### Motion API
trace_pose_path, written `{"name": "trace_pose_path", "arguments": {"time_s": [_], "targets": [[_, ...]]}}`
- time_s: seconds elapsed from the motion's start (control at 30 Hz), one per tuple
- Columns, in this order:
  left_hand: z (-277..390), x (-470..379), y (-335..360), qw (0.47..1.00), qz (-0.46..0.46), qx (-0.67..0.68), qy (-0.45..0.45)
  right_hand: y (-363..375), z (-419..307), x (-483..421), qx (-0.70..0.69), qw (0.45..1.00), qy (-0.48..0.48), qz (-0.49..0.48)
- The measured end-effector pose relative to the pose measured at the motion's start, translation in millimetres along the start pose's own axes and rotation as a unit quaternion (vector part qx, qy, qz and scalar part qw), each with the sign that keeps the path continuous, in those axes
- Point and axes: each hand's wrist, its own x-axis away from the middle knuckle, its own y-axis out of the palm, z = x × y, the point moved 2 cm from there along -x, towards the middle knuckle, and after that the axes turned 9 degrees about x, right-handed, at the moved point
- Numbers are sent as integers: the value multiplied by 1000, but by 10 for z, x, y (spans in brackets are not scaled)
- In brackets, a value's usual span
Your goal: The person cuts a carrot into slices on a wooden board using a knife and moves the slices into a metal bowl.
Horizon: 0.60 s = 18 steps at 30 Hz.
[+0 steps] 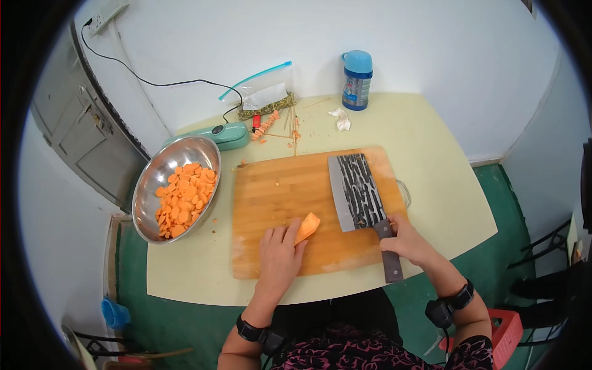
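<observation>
My left hand (281,252) grips a piece of peeled carrot (309,226) against the wooden cutting board (277,194). One end of the carrot sticks out past the fingers, pointing up and to the right. In my right hand (407,243) is the dark handle of a cleaver (358,192). Its broad patterned blade lies flat over the right part of the board, with the edge facing left, apart from the carrot. To the left of the board, a steel bowl (150,185) holds many round carrot slices (185,199) and tilts toward me.
Behind the bowl lies a green bag sealer (231,136) with a black cord. Nearby are a zip bag of dried herbs (268,104), a red lighter (256,122), a skewer of carrot slices (266,126) and thin wooden sticks (296,134). A blue thermos (357,81) and crumpled tissue (342,119) stand farther right.
</observation>
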Motion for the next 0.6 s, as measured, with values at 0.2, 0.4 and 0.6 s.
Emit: {"name": "trace_pose_path", "arguments": {"time_s": [0.2, 0.4, 0.6], "targets": [[156, 19, -29, 998, -56, 4, 13, -131, -102, -18, -325, 943, 38, -65], [267, 42, 73, 999, -30, -26, 19, -248, -523, 349, 67, 985, -153, 45], [315, 51, 140, 999, -17, -34, 0, -75, -688, 894, 368, 876, -308, 52]]}}
